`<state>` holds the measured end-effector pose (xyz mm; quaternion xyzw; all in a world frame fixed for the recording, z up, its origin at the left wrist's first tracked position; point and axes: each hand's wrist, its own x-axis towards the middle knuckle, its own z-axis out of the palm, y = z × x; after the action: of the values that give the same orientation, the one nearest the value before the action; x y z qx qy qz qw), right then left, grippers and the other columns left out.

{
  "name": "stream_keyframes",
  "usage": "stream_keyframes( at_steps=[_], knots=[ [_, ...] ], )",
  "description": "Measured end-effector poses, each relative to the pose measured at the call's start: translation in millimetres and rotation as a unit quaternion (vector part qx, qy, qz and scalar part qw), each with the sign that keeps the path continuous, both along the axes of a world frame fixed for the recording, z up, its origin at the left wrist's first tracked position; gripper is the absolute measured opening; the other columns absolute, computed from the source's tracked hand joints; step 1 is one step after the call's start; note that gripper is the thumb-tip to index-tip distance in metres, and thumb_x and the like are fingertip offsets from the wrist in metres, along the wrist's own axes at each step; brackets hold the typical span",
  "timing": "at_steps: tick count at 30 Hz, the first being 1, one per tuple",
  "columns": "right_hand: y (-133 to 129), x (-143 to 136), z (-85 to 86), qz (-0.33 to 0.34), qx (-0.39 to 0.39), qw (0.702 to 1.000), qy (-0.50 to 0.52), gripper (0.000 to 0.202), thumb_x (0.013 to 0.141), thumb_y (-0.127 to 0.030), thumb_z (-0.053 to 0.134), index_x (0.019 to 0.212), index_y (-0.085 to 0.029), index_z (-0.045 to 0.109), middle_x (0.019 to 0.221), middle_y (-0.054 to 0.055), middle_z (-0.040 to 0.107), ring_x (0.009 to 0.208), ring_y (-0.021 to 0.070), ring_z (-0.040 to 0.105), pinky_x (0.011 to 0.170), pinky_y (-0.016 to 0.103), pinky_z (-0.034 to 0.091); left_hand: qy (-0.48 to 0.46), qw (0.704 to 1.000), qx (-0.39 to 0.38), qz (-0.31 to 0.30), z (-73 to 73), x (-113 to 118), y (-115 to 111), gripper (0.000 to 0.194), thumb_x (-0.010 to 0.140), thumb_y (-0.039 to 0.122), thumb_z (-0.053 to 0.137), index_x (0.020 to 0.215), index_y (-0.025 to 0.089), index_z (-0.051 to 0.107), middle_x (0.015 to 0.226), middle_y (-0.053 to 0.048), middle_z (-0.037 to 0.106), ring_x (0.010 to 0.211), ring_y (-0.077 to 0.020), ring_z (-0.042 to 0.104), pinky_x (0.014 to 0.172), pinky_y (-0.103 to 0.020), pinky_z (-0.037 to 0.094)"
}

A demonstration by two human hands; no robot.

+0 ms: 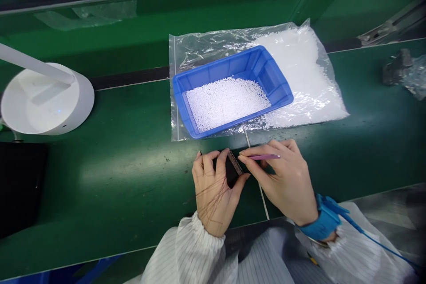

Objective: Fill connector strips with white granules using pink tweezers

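Near the bench's front edge [109,242], the left hand [214,191] clasps a black block [230,175]; the right hand [286,179] pinches a pink tool [266,157].

Beads [226,103] in a tray [270,75] on a bag [203,46], beyond the block [232,172] in the left hand [213,193]
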<state>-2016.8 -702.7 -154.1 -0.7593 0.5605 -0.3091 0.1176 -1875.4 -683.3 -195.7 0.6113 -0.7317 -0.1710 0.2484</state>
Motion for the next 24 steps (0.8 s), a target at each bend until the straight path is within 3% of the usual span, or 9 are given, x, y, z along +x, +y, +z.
stream_keyframes(
  at_steps=[11, 16, 20, 24],
  knots=[
    [-1, 0, 4.6, -0.005, -0.001, 1.0, 0.007, 0.003, 0.09, -0.021, 0.063, 0.089, -0.021, 0.06, 0.081, -0.002, 0.071, 0.064, 0.0132, 0.056, 0.065, 0.035, 0.038, 0.001, 1.0, 0.003, -0.002, 1.0, 0, 1, 0.049, 0.082, 0.03, 0.07, 0.125, 0.018, 0.05, 0.113, -0.009, 0.049, 0.109, -0.0274, 0.042, 0.108, -0.057, 0.034],
    [-1, -16, 24.0, -0.042, -0.026, 0.999, -0.006, 0.004, 0.087, -0.023, 0.067, 0.091, -0.025, 0.064, 0.079, -0.002, 0.071, 0.062, 0.0146, 0.057, 0.065, 0.036, 0.041, -0.005, 1.0, 0.0, 0.004, 0.0, 0, 2, 0.054, 0.079, 0.032, 0.075, 0.124, 0.02, 0.049, 0.114, -0.008, 0.049, 0.113, -0.0294, 0.042, 0.106, -0.058, 0.037],
    [-23, -42, 39.8, -0.101, -0.089, 0.991, 0.004, 0.011, 0.084, -0.027, 0.069, 0.095, -0.029, 0.069, 0.087, 0.001, 0.073, 0.074, 0.0209, 0.065, 0.071, 0.039, 0.047, -0.002, 1.0, -0.004, 0.005, -2.5, 0, 2, 0.052, 0.08, 0.033, 0.073, 0.124, 0.022, 0.048, 0.115, -0.008, 0.049, 0.116, -0.0306, 0.041, 0.104, -0.06, 0.038],
    [-65, -59, 32.3, -0.109, -0.111, 0.988, -0.007, 0.009, 0.084, -0.034, 0.07, 0.089, -0.027, 0.07, 0.093, 0.002, 0.074, 0.08, 0.0232, 0.067, 0.073, 0.04, 0.049, -0.005, 1.0, -0.008, 0.007, -4.5, 0, 3, 0.052, 0.08, 0.033, 0.073, 0.125, 0.022, 0.047, 0.115, -0.008, 0.048, 0.116, -0.0316, 0.041, 0.103, -0.059, 0.04]
  ],
)
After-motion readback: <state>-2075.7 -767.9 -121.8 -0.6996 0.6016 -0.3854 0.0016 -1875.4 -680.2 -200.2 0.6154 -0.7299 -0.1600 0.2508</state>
